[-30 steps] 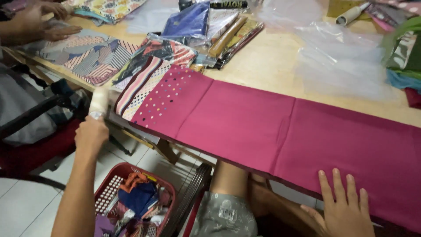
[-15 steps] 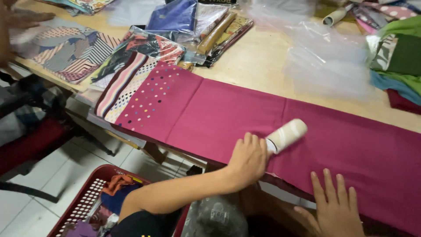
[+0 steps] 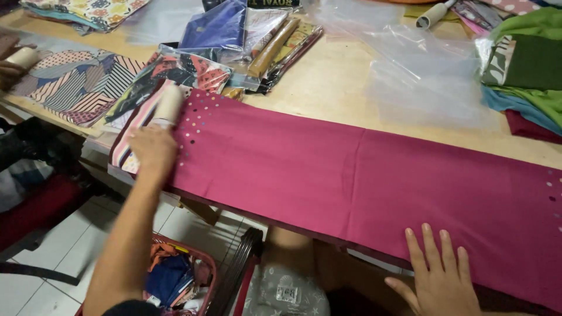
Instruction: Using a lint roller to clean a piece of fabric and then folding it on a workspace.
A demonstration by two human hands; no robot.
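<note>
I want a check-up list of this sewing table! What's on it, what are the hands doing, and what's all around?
Surface: wooden table, largely covered.
Job's things: long magenta cloth spread flat, dotted at its end; white lint roller on that end.
Clutter: clear plastic bags, packaged fabrics, patterned cloth, folded green fabric, second roller.
Hands: left hand grips the roller; right hand lies flat on the cloth, fingers spread.
Cables: nothing seen.
Surroundings: red basket of scraps on tiled floor; another person's hand at far left.

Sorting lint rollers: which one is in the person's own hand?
The lint roller on the magenta cloth's dotted end, in the left hand; others lie far off.
</note>
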